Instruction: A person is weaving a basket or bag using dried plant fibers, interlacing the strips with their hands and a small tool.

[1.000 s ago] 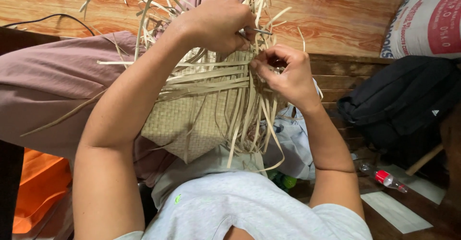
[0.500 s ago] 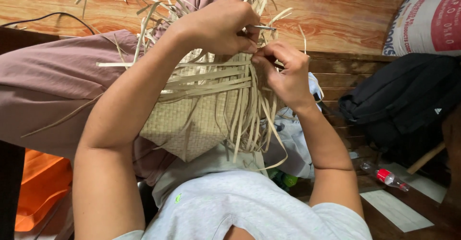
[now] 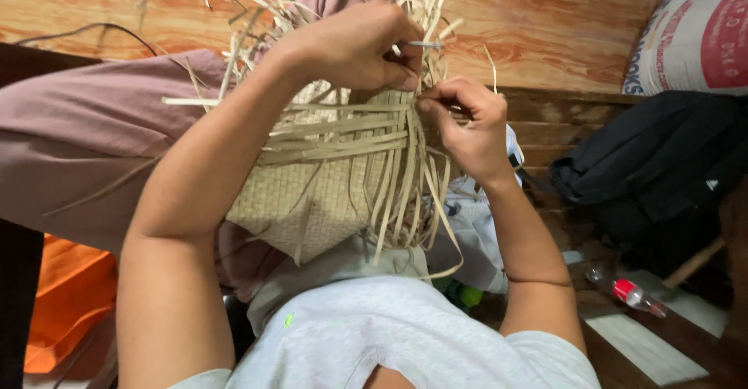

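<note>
left hand (image 3: 354,46): fist up top, arm bent, pinching a thin metal tool (image 3: 425,45) | right hand (image 3: 467,124): curled, fingers pinching strips (image 3: 405,163) | mat (image 3: 312,194): on the lap, between both arms, loose strips sticking up

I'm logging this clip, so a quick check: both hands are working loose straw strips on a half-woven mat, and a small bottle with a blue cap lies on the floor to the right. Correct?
Nearly. The head view shows the left hand and right hand pinching straw strips on the half-woven mat, but the small bottle on the floor at the right has a red cap, not a blue one.
</note>
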